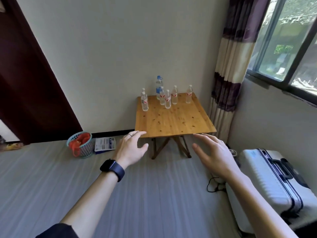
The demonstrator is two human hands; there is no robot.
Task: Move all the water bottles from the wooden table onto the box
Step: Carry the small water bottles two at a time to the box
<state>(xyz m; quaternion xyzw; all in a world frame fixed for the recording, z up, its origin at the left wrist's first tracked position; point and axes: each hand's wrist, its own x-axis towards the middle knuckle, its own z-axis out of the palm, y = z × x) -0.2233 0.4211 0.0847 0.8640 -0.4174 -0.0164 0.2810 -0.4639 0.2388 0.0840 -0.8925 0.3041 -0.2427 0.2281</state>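
My left hand and right hand hover empty, fingers spread loose, just short of the near edge of the table, while the bottles stand upright along its far side, straight ahead and about equally far from both hands.

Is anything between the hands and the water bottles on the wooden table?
Nothing visible. The left hand and right hand hover open before the wooden table; only bare tabletop separates them from the water bottles.

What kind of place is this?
Probably a room in a home: a curtain beside a window, a suitcase on the floor, a wooden table with bottles.
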